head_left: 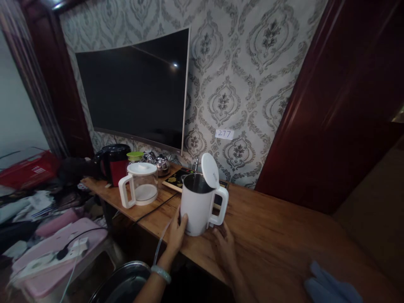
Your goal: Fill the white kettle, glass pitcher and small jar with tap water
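White kettle (pixel 195 210): roughly upright at the near edge of the wooden table (pixel 284 229), mouth uncovered; whether its base rests on the wood or hangs just above, I cannot tell.
Raised lid (pixel 210 170): tipped up on the right side of the mouth, above the handle.
Kettle handle (pixel 222 206): a stiff white loop on the right, free of fingers; likely the surest place to take hold.
Kettle weight: probably light when empty, heavier if filled; the contents are too dark to judge. The smooth wall looks rigid and could slip under damp fingers.
Left hand (pixel 176 233): gripping the kettle's left side low down, thumb on the near face.
Right hand (pixel 226 244): fingers loosely bent and parted beneath the handle, holding nothing visible; contact with the base is unclear.
Metal spout (pixel 196 165): just beyond the kettle's mouth, by a black floral panel (pixel 175 179).
Glass pot (pixel 145 185): left of the kettle, white-lidded, surely more fragile.
Far left: small metal teapot (pixel 162 165) and black-and-red appliance (pixel 117 166).
Near right: blue-grey cloth (pixel 331 286).
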The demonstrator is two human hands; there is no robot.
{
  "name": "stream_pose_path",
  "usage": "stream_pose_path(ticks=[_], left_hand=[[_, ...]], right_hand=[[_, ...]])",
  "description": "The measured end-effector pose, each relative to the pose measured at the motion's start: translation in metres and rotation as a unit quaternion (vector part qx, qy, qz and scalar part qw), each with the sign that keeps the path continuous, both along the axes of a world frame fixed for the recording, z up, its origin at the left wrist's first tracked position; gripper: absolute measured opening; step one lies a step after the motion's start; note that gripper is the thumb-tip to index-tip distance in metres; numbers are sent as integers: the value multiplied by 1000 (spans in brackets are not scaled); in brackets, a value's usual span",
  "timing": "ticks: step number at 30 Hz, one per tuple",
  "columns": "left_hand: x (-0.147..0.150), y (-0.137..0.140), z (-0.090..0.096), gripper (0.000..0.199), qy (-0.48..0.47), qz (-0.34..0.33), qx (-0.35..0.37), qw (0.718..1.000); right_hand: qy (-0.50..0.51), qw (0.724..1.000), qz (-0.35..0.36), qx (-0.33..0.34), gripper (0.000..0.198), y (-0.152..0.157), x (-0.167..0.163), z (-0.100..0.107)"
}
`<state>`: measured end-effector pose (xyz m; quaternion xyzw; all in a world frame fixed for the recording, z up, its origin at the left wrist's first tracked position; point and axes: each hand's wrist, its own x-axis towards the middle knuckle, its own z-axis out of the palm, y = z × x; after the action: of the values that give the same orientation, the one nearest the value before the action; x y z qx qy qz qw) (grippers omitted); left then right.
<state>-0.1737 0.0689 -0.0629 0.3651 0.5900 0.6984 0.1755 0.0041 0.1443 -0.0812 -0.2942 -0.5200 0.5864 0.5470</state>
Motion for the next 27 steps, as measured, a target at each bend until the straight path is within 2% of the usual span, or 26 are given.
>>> stream_pose_path(ticks=[7,12,17,27], left_hand=[[-2,1,-5,83,-4,0,-3,1000],[-1,1,-2,83,6,1,2,1000],[-1,0,1,83,14,1,-9,1000],[1,-1,3,80,19,8,0,1000]], right_hand=[[2,1000,-2,-12,56,-1,0,0],[5,1000,7,6,52,-1,-1,3],[1,1000,-15,-4,54,-1,-1,2],[0,1000,3,14,53,-2,1,6]])
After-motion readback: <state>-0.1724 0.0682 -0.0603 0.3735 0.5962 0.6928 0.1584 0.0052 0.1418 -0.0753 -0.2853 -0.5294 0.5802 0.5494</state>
